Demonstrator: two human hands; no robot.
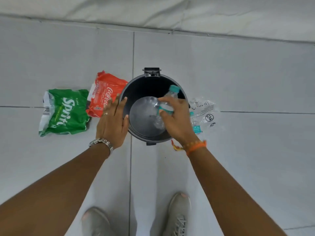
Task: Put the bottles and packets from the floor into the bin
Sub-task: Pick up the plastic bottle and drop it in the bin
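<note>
Pale grey floor tiles (pixel 238 167) ran under the whole scene, with the round black bin (pixel 150 139) standing open at their centre as the fixed mark for everything else. Nearest the camera, short of the bin, a pair of light sneakers (pixel 179 213) stood on the floor. Over the bin's mouth the right hand (pixel 177 120) had its fingers (pixel 164 99) clenched around a clear bottle (pixel 167 97) with a teal cap, tilted cap-away above the bin's bare bottom. At the bin's left rim the left hand (pixel 113 121) rested open, fingers spread and grasping nothing, seemingly steadying the bin. Left of the bin lay a red Coca-Cola packet (pixel 104 92), touching its wall, and further left a green Sprite packet (pixel 63 111) overlapping it. Right of the bin, a second small bottle (pixel 196 124) lay against a crumpled clear packet (pixel 204 109). Beyond the bin ran a pale wall base (pixel 170 12).

Risks, as judged: released from that angle, the bottle could clip the far rim and bounce out; the light bin might tip if the left hand pressed its edge; slippery film packets could slide from a loose grasp.
</note>
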